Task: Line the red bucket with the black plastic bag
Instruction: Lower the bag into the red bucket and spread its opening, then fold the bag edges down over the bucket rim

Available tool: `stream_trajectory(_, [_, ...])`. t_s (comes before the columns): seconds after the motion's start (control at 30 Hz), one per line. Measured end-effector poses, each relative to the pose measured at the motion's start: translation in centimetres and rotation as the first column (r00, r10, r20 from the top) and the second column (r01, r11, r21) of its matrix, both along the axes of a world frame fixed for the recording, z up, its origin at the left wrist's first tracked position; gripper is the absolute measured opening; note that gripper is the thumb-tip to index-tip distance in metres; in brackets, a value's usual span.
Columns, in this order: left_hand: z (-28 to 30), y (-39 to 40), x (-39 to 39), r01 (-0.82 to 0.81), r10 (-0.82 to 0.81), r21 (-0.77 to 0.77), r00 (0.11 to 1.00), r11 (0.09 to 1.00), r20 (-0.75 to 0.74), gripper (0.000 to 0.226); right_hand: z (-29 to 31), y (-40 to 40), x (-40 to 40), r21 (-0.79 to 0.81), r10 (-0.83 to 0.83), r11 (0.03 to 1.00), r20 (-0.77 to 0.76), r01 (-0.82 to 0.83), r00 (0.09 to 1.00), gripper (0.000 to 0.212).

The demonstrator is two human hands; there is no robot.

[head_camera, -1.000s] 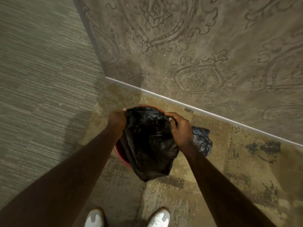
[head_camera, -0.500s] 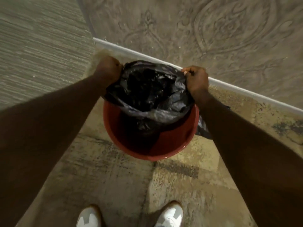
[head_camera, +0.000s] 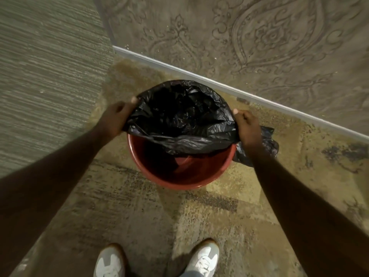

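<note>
Left hand (head_camera: 114, 118) and right hand (head_camera: 247, 126) each pinch closed on the black plastic bag (head_camera: 179, 116); stretch the slack near edge between them over the red bucket (head_camera: 179, 174) rim

Bag half over the bucket!
Black bag (head_camera: 179, 116) stretched between both hands, covering the upright red bucket's (head_camera: 179, 176) far rim.

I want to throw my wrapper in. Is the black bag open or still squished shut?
Open. Both hands, left and right, hold the black bag's mouth wide over the red bucket.
</note>
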State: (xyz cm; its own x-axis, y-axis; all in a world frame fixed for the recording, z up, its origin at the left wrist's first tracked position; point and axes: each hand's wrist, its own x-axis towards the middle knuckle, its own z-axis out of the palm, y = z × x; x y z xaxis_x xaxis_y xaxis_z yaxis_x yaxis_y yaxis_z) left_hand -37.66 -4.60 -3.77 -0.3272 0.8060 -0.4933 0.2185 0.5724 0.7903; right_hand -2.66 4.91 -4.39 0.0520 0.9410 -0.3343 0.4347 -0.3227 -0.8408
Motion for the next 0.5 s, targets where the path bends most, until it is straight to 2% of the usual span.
stream_trajectory(0.17, [1.5,-5.9,1.2,-0.125,0.133,-0.188,0.991,0.974,0.029,0.039,1.8,-5.5,0.6,-0.092,-0.115,0.99,-0.058,0.109,0.992,0.04])
stream_trajectory(0.3, [3.1,-8.1,2.5,-0.277,0.304,-0.195,0.944,0.941,0.129,0.03,2.0,-8.6,0.8,-0.035,-0.101,0.995,-0.13,0.098,0.986,0.052])
stream_trajectory(0.4, [4.0,-9.0,3.0,-0.426,0.466,-0.192,0.829,0.884,0.309,0.013,2.7,-9.4,1.2,-0.053,-0.19,0.982,-0.243,0.183,0.951,0.055])
stream_trajectory(0.5, [3.7,-9.9,3.9,-0.514,0.581,-0.277,0.657,0.811,0.481,0.004,2.8,-10.0,1.2,-0.118,-0.313,0.95,-0.297,0.29,0.902,0.053])
